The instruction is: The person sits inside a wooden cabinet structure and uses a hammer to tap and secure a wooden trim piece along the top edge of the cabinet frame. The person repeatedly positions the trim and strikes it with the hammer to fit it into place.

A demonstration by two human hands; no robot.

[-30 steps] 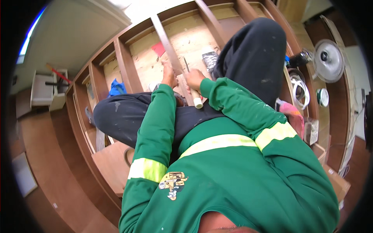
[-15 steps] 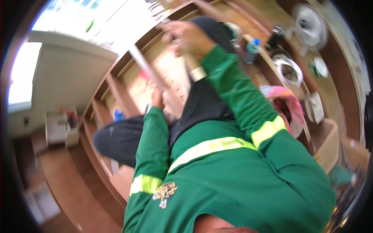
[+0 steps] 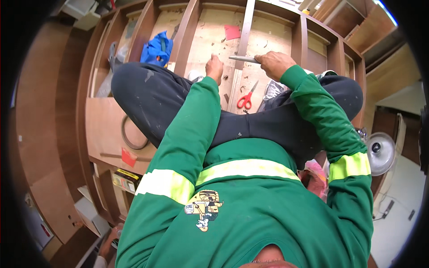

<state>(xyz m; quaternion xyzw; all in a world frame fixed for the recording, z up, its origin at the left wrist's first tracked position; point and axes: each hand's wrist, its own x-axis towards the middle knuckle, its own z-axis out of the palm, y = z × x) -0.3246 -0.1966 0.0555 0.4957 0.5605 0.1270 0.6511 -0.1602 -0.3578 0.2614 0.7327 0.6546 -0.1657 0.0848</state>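
My right hand point(image 3: 275, 64) is closed on a long, thin grey tool point(image 3: 245, 58). The tool points left, across the top of a narrow upright divider point(image 3: 246, 31); its exact kind is unclear. To the left, my left hand point(image 3: 214, 69) is closed, with its fingers turned away, so anything inside it is hidden. It hovers over the pale wooden panel point(image 3: 210, 29) inside the brown frame, apart from the tool. Scissors with red handles point(image 3: 244, 102) lie on the panel between my legs, blades pointing up and right. A red square piece point(image 3: 232, 32) lies beyond my hands.
Brown wooden dividers point(image 3: 186, 35) split the frame into compartments. A blue bag point(image 3: 157, 48) sits at left, near my knee. A coiled ring point(image 3: 133, 134) and a red piece point(image 3: 129, 157) rest on a board. A fan point(image 3: 380, 153) stands at right. Another person's hand point(image 3: 110, 241) shows lower left.
My view has swung round and steadied. My right hand, raised and blurred before, is now lower, with the grey tool pointing left. The scissors have come into sight.
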